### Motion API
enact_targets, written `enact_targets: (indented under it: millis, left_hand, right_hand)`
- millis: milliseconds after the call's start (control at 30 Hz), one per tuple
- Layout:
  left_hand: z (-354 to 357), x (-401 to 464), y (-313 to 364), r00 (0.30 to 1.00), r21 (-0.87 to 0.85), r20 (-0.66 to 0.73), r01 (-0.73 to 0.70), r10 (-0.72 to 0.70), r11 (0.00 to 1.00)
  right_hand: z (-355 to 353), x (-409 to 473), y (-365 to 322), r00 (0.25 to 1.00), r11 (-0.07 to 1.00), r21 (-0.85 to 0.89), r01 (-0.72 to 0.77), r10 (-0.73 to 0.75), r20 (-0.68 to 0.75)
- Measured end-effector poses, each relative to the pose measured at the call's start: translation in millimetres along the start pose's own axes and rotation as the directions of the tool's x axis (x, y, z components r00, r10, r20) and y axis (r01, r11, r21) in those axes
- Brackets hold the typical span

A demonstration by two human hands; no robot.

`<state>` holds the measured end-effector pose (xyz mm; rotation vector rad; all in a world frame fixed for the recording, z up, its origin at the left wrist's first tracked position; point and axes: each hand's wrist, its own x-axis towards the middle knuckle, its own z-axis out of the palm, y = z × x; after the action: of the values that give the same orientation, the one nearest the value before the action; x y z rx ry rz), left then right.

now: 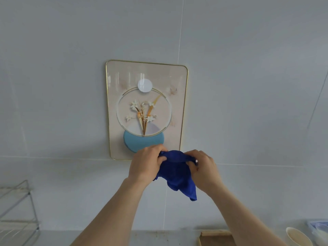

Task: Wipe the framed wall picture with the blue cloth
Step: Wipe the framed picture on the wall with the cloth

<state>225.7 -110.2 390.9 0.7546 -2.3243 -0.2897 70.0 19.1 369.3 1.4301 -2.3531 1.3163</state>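
The framed wall picture (pixel 145 96) hangs on the pale tiled wall, with a thin gold frame, rounded corners, pale flowers in a ring and a light blue oval below. Both hands hold the blue cloth (pixel 177 174) in front of its lower right corner. My left hand (pixel 146 163) grips the cloth's upper left edge. My right hand (pixel 202 167) pinches the upper right edge. The cloth hangs bunched between them, one corner dangling down to the right. The hands and cloth cover the frame's lower right corner. I cannot tell whether the cloth touches the picture.
A wire rack (pixel 17 210) stands at the lower left on the grey counter (pixel 142 238). At the lower right sit a wooden tray (pixel 216 237), a pale bowl (pixel 298 237) and a clear plastic container (pixel 318 228).
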Motion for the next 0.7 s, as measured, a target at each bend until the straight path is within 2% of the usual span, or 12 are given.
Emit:
enact_targets:
  millis: [200,400,533,700]
  left_hand:
    - [-12.4,19.7,-9.2,1.000,-0.058,-0.029,0.003,-0.004,0.998]
    - [-9.9,48.7,-21.8,0.984,-0.117,-0.174,-0.053,0.032,0.992]
    - [-10.1,67.0,-28.4,0.948,-0.105,-0.299,-0.149,0.111,0.983]
    - [-17.8,94.9,-35.7,0.878,-0.019,-0.454,-0.178,0.151,0.984]
  right_hand:
    - [0.9,22.2,-19.1,0.993,0.964,0.248,-0.097,0.111,-0.043]
    - [-8.1,55.9,-46.9,0.977,0.868,0.485,-0.105,0.182,-0.114]
    - [-13.6,86.4,-72.0,0.927,0.874,0.485,0.008,0.175,-0.331]
    - [-10.4,123.3,-98.9,0.784,0.909,0.371,0.191,0.086,-0.615]
